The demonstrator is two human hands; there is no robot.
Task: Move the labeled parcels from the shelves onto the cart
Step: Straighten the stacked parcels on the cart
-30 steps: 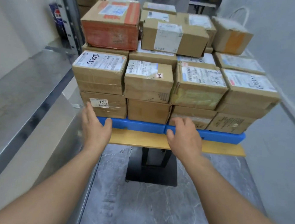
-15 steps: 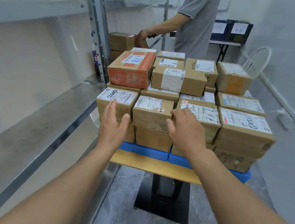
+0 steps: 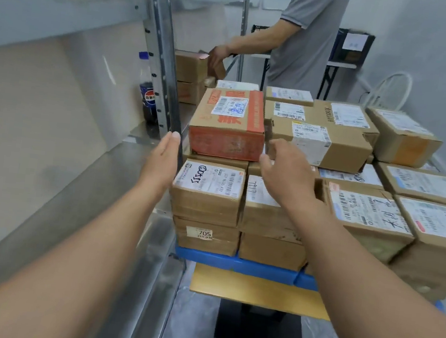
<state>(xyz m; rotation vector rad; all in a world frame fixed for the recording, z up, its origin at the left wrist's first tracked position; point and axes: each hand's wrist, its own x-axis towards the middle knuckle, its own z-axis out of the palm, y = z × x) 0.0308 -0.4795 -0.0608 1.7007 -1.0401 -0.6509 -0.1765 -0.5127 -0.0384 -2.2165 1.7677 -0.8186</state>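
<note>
Red box (image 3: 227,122) first: the left hand (image 3: 161,162) has straight, open fingers (image 3: 173,141) just left of its bottom corner, holding nothing. The right hand (image 3: 285,173) is open too, spread at the box's right bottom corner; I cannot tell if it touches. Under and right of the red box, labeled parcels (image 3: 208,192) sit stacked on the blue cart (image 3: 233,263). Left of it is a metal shelf (image 3: 88,195) with a cola bottle (image 3: 148,96). Behind it stands another person (image 3: 306,39).

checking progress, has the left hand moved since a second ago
Yes. The left hand has risen: it was beside the 705 box, and now it is level with the base of the red box.
</note>
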